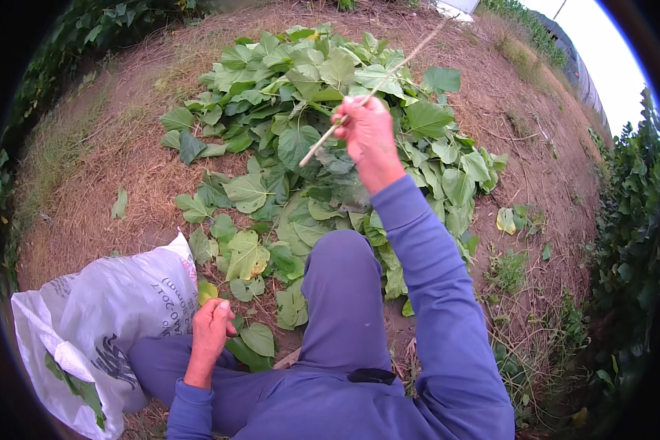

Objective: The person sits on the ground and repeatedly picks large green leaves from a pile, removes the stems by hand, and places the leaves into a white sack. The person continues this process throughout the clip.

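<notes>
My right hand (pixel 367 135) is raised over a broad heap of large green leaves (pixel 247 192), shut on a thin bare stick (pixel 322 144). The stick slants from lower left to upper right, its far end reaching past the top of the heap. Near my left knee is my left hand (pixel 212 324), its fingers curled; whether anything small is in them cannot be seen. Beside it lies a white woven plastic sack (pixel 126 291) bearing printed writing, with green leaves (pixel 80 385) showing at its open mouth.
Reddish bare soil (pixel 533 181) with dry straw surrounds the heap. A few loose leaves lie apart, one yellowing (pixel 506 220) at the right. Leafy plants (pixel 632 220) border the right side, and more foliage borders the left. My bent knee (pixel 344 275) rises against the near leaves.
</notes>
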Demonstrator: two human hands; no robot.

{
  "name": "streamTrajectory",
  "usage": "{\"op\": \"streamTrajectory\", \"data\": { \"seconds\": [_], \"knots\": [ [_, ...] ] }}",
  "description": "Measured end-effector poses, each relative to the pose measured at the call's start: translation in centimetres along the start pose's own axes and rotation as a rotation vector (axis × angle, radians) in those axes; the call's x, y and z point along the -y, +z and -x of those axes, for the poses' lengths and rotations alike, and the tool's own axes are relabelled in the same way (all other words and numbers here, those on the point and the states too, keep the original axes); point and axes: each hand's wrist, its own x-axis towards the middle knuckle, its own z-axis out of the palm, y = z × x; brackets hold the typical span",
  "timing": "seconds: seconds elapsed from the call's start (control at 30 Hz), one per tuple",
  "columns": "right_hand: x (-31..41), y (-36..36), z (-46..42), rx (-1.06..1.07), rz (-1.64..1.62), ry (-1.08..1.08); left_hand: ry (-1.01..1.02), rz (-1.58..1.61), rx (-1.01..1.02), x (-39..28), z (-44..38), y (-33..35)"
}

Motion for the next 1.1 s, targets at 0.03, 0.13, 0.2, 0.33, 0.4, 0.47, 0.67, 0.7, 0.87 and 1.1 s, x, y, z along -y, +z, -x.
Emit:
{"op": "streamTrajectory", "data": {
  "seconds": [0.03,0.13,0.2,0.33,0.4,0.47,0.67,0.7,0.87,1.1],
  "knots": [
    [4.7,-3.4,-1.6,-0.062,0.004,-0.200,0.009,0.004,0.016,0.3,-0.1,-0.1],
    [20.4,-17.8,-4.1,-0.325,-0.020,-0.734,-0.032,0.026,0.028,1.7,-0.3,-0.5],
    [24.8,-24.9,-2.1,-0.633,0.089,-0.770,-0.072,0.047,0.028,1.8,-0.6,-0.1],
    [18.3,-29.6,1.7,-0.896,0.273,-0.493,-0.125,-0.006,0.057,2.5,-0.9,1.0],
    [12.4,-37.2,2.2,-0.915,0.294,-0.263,-0.083,-0.089,0.107,1.9,-1.1,1.6],
    [6.3,-39.5,1.7,-0.926,0.342,-0.056,-0.076,-0.177,0.102,1.6,-0.9,1.6],
    [-4.7,-37.3,-2.2,-0.719,0.656,0.146,-0.222,-0.247,0.092,5.1,-1.6,1.0],
    [-5.5,-36.5,-3.1,-0.697,0.699,0.166,-0.250,-0.255,0.093,5.5,-1.6,1.0],
    [-6.9,-35.4,-6.2,-0.673,0.851,0.242,-0.296,-0.340,0.139,6.6,-2.6,1.9],
    [-9.0,-36.5,-9.7,-0.639,0.888,0.330,-0.303,-0.416,0.119,9.1,-3.4,1.9]
  ]
}}
